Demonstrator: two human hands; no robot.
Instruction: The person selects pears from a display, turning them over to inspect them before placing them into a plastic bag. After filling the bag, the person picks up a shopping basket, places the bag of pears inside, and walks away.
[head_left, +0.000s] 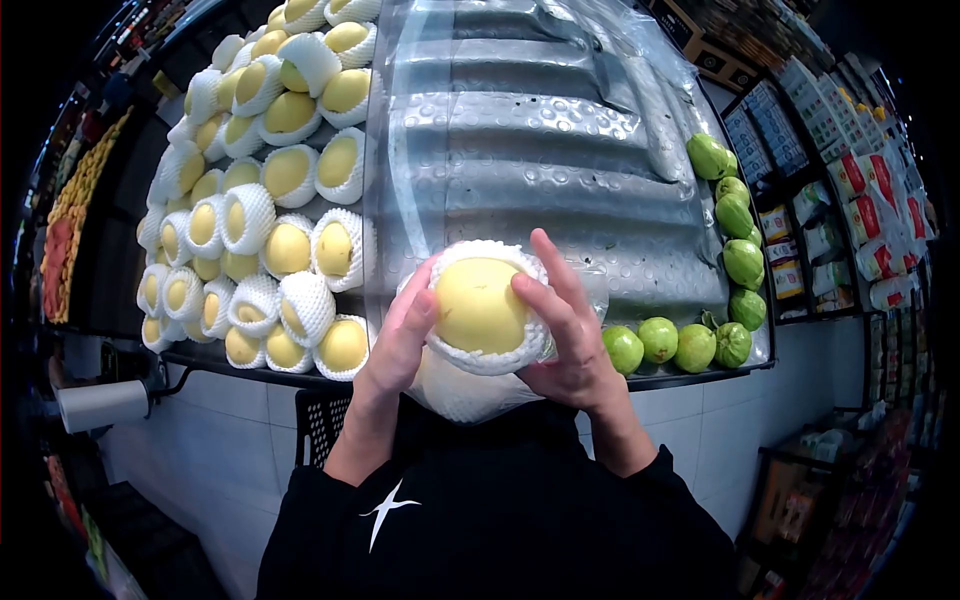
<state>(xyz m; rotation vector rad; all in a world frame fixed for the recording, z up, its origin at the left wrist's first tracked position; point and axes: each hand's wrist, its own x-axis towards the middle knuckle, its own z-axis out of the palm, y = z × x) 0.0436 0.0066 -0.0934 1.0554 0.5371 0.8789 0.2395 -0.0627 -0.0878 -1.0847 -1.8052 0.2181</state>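
A round yellow fruit (482,306) in a white foam net sits between my two hands, close to my chest. My left hand (398,325) is wrapped round its left side, with the thumb at the net's rim. My right hand (572,335) holds the other side; one fingertip touches the yellow skin and another finger points up, off the fruit. Below the fruit, a clear plastic bag (465,392) with something pale inside is partly hidden by my hands.
Many net-wrapped yellow fruits (290,175) are piled on the left of the display. Green fruits (743,263) line the right and front edges of the silver ridged tray (540,150). A paper roll (103,405) hangs at the left, and packed shelves (815,215) stand at the right.
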